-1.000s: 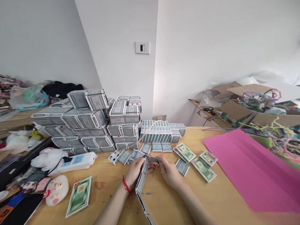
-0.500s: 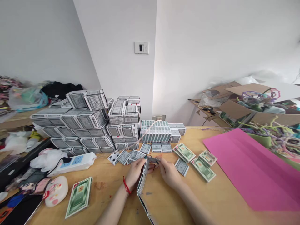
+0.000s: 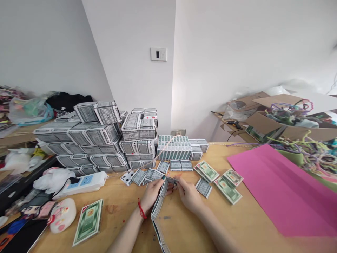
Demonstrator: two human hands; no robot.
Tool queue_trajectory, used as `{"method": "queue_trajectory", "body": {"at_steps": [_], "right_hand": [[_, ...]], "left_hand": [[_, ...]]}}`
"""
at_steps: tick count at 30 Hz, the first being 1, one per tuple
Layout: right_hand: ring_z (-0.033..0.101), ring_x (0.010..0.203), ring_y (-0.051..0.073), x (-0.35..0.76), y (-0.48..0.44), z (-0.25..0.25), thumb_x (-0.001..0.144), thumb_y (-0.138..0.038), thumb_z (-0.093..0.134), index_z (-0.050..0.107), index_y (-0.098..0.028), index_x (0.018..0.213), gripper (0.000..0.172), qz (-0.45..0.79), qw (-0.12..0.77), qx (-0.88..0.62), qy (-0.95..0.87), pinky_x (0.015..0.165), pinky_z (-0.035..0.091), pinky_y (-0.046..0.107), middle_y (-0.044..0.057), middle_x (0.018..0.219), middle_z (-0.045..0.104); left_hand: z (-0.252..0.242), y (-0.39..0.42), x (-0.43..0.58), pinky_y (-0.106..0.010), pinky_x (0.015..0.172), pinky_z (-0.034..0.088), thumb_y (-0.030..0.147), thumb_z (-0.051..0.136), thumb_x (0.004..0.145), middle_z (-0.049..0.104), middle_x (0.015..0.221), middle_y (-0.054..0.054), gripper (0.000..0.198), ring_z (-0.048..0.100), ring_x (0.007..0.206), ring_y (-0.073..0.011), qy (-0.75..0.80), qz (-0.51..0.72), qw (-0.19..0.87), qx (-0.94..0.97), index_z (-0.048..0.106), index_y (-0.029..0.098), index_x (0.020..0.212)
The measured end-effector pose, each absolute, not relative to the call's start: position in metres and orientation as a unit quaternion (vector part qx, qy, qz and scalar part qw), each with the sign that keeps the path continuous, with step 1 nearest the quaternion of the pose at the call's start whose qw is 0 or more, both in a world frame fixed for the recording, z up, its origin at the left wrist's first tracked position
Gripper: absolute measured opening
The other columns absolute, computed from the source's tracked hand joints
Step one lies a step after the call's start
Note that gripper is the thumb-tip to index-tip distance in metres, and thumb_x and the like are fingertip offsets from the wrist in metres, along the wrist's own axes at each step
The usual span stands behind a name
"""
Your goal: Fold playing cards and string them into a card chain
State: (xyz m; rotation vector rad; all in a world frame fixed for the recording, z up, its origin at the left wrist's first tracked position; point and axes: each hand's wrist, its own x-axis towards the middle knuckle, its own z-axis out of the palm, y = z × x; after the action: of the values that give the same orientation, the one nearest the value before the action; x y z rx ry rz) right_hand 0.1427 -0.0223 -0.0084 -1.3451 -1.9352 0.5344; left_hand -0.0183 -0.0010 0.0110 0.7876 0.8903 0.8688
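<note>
A long strip of joined playing cards (image 3: 157, 207), grey-patterned on the back, runs from between my hands down past the bottom edge. My left hand (image 3: 151, 196), with a red cord at the wrist, grips the strip near its upper end. At that far end, my right hand (image 3: 188, 193) pinches the bent-over card section between thumb and fingers. Some of the fingers behind the strip are hidden. Loose face-down cards (image 3: 154, 174) lie just beyond my hands, and a single card (image 3: 203, 187) rests to the right.
Stacked blocks built of cards (image 3: 92, 133) rise at the back left. Green card packs (image 3: 228, 189) lie on the right, another pack (image 3: 88, 222) at the left. A pink sheet (image 3: 284, 193) covers the right side. A power strip (image 3: 84, 183) and a box of yarn (image 3: 292, 117) flank the table.
The hanging lower part of the card strip has swung slightly left. Both hands keep nearly the same place and hold.
</note>
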Motion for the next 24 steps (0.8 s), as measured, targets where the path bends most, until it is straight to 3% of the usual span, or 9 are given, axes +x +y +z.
{"method": "queue_trajectory", "body": {"at_steps": [12,16,24], "right_hand": [[0.061,0.061,0.015,0.14,-0.021,-0.016,0.083,-0.016,0.035,0.055,-0.024,0.09,0.023,0.187,0.348,-0.547,-0.738,0.057,0.041,0.021,0.0,0.066,0.065],[0.058,0.056,0.016,0.137,-0.022,-0.017,0.083,-0.016,0.035,0.054,-0.022,0.1,0.026,0.157,0.325,-0.567,-0.74,0.052,0.039,0.021,0.001,0.061,0.062],[0.057,0.059,0.014,0.138,-0.026,0.0,0.085,-0.03,0.039,0.046,-0.021,0.113,0.03,0.213,0.36,-0.546,-0.726,0.056,0.043,0.023,0.004,0.083,0.065]], "left_hand": [[0.008,-0.001,-0.018,-0.042,0.083,0.047,0.036,0.054,0.073,0.068,0.093,-0.006,0.032,0.06,0.096,-0.0257,0.387,0.391,0.739,0.39,0.061,0.017,0.098],[0.006,-0.004,-0.015,-0.04,0.079,0.049,0.036,0.055,0.072,0.069,0.09,-0.005,0.034,0.062,0.091,-0.0242,0.421,0.412,0.71,0.385,0.06,0.017,0.099],[0.031,0.002,-0.03,-0.034,0.073,0.051,0.035,0.052,0.077,0.065,0.097,-0.005,0.032,0.06,0.091,-0.0242,0.433,0.433,0.705,0.358,0.058,0.02,0.104]]}}
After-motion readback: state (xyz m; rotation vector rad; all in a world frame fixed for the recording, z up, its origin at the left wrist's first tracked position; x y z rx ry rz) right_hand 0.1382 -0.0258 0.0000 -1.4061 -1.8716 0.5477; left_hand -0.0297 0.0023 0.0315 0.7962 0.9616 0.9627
